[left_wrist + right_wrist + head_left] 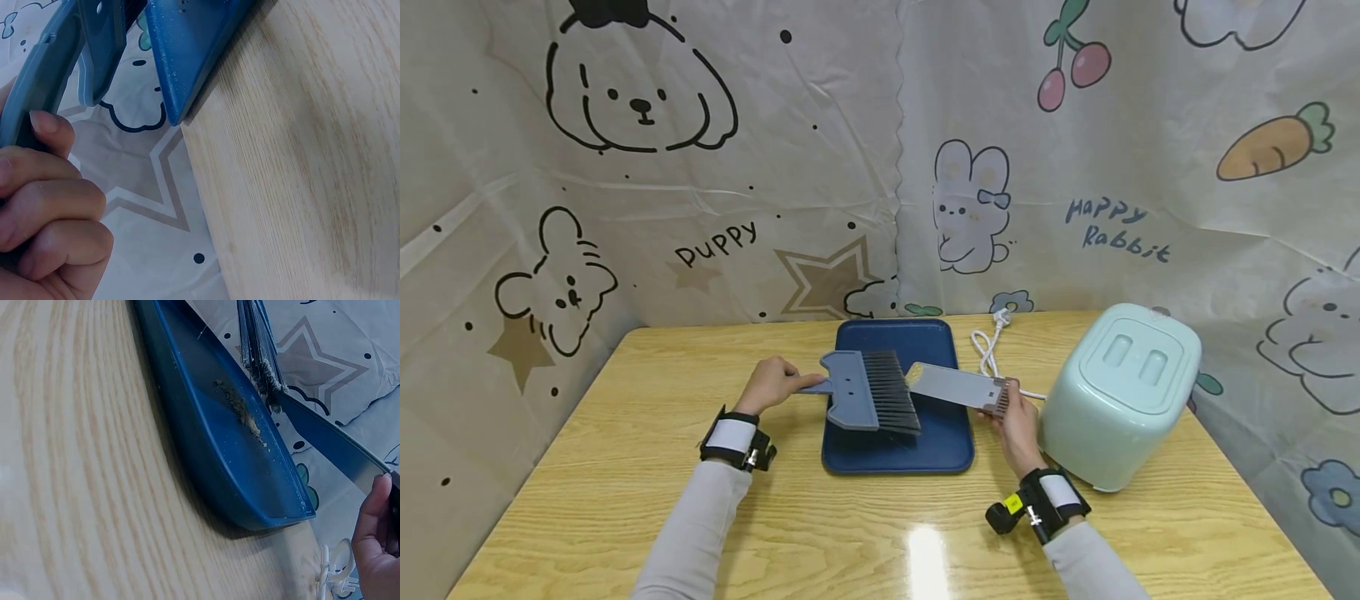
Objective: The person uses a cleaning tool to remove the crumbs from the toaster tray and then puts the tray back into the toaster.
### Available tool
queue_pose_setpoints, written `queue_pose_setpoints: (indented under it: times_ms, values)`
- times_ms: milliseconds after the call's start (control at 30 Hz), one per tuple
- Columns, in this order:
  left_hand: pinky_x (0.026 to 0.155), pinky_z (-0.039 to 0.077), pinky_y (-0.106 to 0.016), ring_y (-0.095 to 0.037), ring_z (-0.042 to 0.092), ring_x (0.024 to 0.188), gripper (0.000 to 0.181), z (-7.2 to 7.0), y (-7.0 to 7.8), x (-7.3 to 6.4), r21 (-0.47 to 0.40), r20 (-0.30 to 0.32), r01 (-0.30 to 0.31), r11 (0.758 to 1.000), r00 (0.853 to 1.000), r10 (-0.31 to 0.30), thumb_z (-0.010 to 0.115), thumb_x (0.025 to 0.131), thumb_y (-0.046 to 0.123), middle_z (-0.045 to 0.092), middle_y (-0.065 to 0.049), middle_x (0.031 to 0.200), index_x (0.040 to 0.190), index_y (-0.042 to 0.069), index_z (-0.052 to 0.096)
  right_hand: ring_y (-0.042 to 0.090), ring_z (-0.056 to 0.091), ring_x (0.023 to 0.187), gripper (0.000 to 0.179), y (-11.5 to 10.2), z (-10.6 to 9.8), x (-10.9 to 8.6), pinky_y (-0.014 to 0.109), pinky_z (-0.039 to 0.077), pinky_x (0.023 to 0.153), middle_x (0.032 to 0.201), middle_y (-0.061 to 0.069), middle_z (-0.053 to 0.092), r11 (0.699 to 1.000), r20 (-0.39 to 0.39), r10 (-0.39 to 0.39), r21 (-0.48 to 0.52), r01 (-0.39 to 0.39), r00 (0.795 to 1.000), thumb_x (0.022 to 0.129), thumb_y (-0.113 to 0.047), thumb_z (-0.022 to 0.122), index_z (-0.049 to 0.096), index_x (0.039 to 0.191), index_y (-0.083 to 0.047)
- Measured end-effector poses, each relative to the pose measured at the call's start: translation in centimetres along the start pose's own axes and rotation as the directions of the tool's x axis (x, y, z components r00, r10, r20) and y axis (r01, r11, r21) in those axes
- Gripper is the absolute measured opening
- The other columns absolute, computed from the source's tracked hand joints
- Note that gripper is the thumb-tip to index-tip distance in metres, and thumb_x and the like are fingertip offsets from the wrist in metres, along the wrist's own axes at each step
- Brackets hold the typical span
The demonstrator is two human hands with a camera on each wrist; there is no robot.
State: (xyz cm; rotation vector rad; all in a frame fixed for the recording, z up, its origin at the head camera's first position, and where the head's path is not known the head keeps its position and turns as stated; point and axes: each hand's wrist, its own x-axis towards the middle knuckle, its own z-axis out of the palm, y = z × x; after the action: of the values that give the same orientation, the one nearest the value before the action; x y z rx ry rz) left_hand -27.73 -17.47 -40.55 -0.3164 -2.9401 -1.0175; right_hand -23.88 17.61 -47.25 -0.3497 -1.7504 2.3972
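My left hand (771,385) grips the handle of a grey-blue hand brush (852,392), held above a dark blue tray (940,454). The brush's dark bristles (257,344) meet the far end of a flat metal crumb tray (953,387), and pale crumbs cling there. That crumb tray's near end is pinched between thumb and fingers of my right hand (1018,427). It slants over the blue tray's right side. Loose crumbs (244,415) lie on the blue tray's floor, seen in the right wrist view. Some right-hand fingers are hidden behind the crumb tray.
A mint-green toaster (1116,408) with a lid stands just right of my right hand. Its white cord and plug (992,333) lie behind, toward the table's back edge. A printed cloth (820,167) hangs behind the wooden table (625,467).
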Motion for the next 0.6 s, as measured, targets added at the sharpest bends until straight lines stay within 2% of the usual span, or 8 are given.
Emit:
queue_pose_setpoints:
  times_ms: [67,267,400,600]
  values:
    - [0.042,0.018,-0.022,-0.007,0.019,0.039,0.054,0.03,-0.03,-0.04,0.0,0.001,0.004,1.0,1.0,-0.004,0.067,0.077,0.04,0.021,0.01,0.041,0.041,0.015,0.036,0.009,0.058,0.063,0.053,0.3,-0.26,0.15,0.023,0.047,0.059,0.082,0.001,0.062,1.0,0.004,0.005,0.012,-0.005,1.0,0.093,-0.045,0.034,0.05,0.116,0.001]
    - [0.042,0.017,-0.022,-0.007,0.019,0.039,0.053,0.18,0.12,-0.07,-0.006,0.018,0.023,1.0,1.0,-0.023,0.067,0.077,0.04,0.022,0.009,0.042,0.041,0.015,0.036,0.007,0.057,0.063,0.059,0.2,-0.29,-0.02,0.021,0.047,0.059,0.083,0.0,0.06,0.997,-0.036,0.007,-0.077,-0.01,0.999,0.094,-0.048,0.031,0.045,0.12,0.003]
    - [0.042,0.016,-0.022,-0.007,0.019,0.038,0.054,0.21,0.24,-0.11,-0.003,0.016,0.026,1.0,1.0,-0.026,0.067,0.077,0.039,0.022,0.008,0.042,0.041,0.014,0.035,0.007,0.057,0.064,0.06,0.63,-0.77,0.35,0.02,0.046,0.06,0.086,0.0,0.061,0.998,-0.043,0.036,-0.058,-0.039,0.998,0.091,-0.051,0.034,0.047,0.12,0.0]
    - [0.042,0.016,-0.021,-0.007,0.018,0.038,0.055,0.19,0.19,-0.25,0.021,0.005,0.031,0.999,1.0,-0.031,0.067,0.077,0.039,0.021,0.008,0.042,0.04,0.014,0.034,0.008,0.057,0.067,0.06,0.23,-0.81,0.2,0.022,0.047,0.062,0.091,0.004,0.058,0.997,-0.055,0.033,-0.072,-0.037,0.998,0.093,-0.049,0.032,0.043,0.123,0.002]
